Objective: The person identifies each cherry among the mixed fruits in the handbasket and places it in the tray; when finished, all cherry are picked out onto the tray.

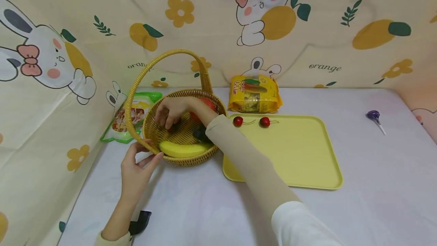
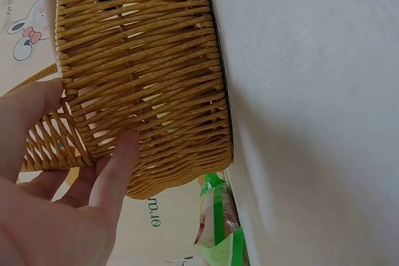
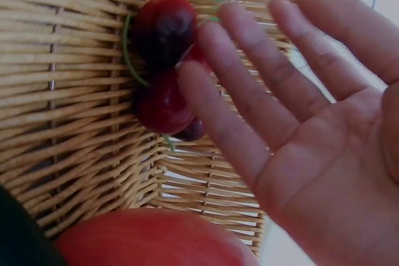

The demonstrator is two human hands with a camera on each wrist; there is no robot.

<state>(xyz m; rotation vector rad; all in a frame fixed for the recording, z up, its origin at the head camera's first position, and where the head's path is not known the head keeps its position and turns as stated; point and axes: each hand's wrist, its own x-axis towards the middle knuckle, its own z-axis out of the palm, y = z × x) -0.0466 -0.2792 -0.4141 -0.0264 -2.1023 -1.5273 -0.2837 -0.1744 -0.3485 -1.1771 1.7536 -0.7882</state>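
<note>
A wicker basket (image 1: 186, 161) with a tall handle stands left of centre. My left hand (image 1: 134, 172) holds its near-left rim, thumb and fingers on either side of the weave, as the left wrist view also shows. Inside the basket is my right hand (image 1: 174, 110), its fingers loosely extended and holding nothing. In the right wrist view the fingertips are beside several dark red cherries (image 3: 165, 29) lying against the wicker. A banana (image 1: 186, 150) lies along the near side. A red fruit (image 3: 156, 235) and a dark object (image 1: 200, 134) are in there too, partly hidden by my arm.
To the right lies a yellow tray (image 1: 290, 155) with two cherries, one left (image 1: 238, 121) and one right (image 1: 264, 122), near its far edge. Behind it stands a yellow snack bag (image 1: 254, 96). A purple lollipop (image 1: 373, 115) lies far right; a green-edged bag (image 1: 117, 134) is behind the basket's left side.
</note>
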